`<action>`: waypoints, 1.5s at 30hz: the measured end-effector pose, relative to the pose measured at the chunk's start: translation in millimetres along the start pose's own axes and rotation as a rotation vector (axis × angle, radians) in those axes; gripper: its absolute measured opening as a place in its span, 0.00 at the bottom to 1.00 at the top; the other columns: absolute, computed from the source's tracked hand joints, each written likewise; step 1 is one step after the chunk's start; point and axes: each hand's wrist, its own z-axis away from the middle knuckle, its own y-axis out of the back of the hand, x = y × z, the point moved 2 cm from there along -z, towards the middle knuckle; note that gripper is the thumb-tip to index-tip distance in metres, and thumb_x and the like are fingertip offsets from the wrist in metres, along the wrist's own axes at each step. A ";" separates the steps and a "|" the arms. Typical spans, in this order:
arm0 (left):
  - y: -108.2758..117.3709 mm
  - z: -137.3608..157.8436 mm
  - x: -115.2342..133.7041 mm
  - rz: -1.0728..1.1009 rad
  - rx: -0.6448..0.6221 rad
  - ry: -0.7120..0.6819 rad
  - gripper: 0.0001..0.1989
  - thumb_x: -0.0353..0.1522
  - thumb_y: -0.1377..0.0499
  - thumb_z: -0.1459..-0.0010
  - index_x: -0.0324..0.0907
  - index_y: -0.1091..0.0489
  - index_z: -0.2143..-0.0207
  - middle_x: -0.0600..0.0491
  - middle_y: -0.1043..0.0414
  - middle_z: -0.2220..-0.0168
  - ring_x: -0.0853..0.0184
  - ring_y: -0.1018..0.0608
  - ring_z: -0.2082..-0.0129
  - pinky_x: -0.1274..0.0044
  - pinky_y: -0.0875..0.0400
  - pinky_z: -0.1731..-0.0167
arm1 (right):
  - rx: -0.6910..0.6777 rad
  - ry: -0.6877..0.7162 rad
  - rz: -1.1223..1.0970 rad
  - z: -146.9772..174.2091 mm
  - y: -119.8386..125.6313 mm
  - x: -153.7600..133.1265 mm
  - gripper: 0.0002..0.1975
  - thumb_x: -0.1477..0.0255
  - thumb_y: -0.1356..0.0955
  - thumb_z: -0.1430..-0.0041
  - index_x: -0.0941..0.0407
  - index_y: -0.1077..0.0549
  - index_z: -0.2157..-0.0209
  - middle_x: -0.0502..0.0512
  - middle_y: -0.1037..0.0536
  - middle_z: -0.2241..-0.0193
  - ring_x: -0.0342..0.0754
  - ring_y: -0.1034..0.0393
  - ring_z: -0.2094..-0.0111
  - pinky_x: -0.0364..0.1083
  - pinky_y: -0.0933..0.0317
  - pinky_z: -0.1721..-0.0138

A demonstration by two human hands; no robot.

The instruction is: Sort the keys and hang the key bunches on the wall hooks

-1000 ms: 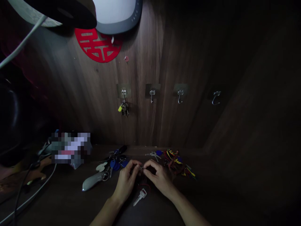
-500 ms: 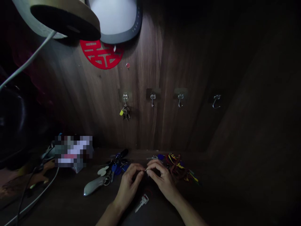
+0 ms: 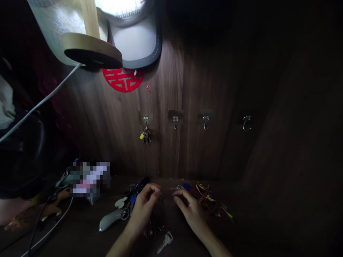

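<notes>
My left hand (image 3: 146, 203) is closed in a pinch, and a small thin dark piece shows at its fingertips, too dim to name. To its right, my right hand (image 3: 189, 208) has its fingers curved and slightly apart, with nothing visible in them. A loose key (image 3: 165, 242) lies on the dark surface below and between the hands. Just left of it is a small dark ringed item (image 3: 150, 232), partly hidden by my left wrist. Behind my left hand lies a bunch of keys with blue tags (image 3: 133, 198). Beside my right hand is a pile of coloured cords (image 3: 207, 196).
A grey, smooth-handled item (image 3: 109, 219) with a ring lies left. Four wall hooks would exceed plain counting; several hooks line the wooden wall, the leftmost hook (image 3: 146, 119) bearing hanging keys (image 3: 146, 137). A lamp base (image 3: 92, 48) and white cable (image 3: 50, 94) stand upper left.
My hands have moved apart from where their fingertips met. The right fingers have loosened. The view has tilted, so the wall and surface sit lower in the picture.
</notes>
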 end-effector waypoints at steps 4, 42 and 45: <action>15.5 -20.5 17.5 0.204 0.076 0.133 0.16 0.46 0.41 0.50 0.41 0.28 0.70 0.52 0.23 0.66 0.64 0.23 0.67 0.77 0.32 0.68 | 0.031 -0.057 0.000 -0.6 0.9 4.8 0.14 0.59 0.37 0.43 0.53 0.27 0.69 0.53 0.22 0.68 0.51 0.29 0.62 0.45 0.38 0.60; 62.3 -158.8 116.9 -0.300 0.093 -0.429 0.13 0.39 0.36 0.55 0.43 0.24 0.66 0.52 0.21 0.67 0.62 0.21 0.65 0.73 0.30 0.61 | 0.084 0.014 -0.002 -6.4 -0.5 22.5 0.12 0.63 0.36 0.44 0.54 0.27 0.73 0.52 0.23 0.73 0.49 0.29 0.67 0.43 0.38 0.65; 57.6 -151.7 108.5 -0.230 0.105 -0.417 0.17 0.39 0.36 0.54 0.42 0.26 0.61 0.51 0.21 0.62 0.62 0.22 0.62 0.72 0.30 0.57 | 0.084 0.019 -0.003 -6.8 0.8 21.2 0.12 0.62 0.37 0.44 0.54 0.27 0.73 0.52 0.23 0.72 0.49 0.28 0.67 0.43 0.38 0.64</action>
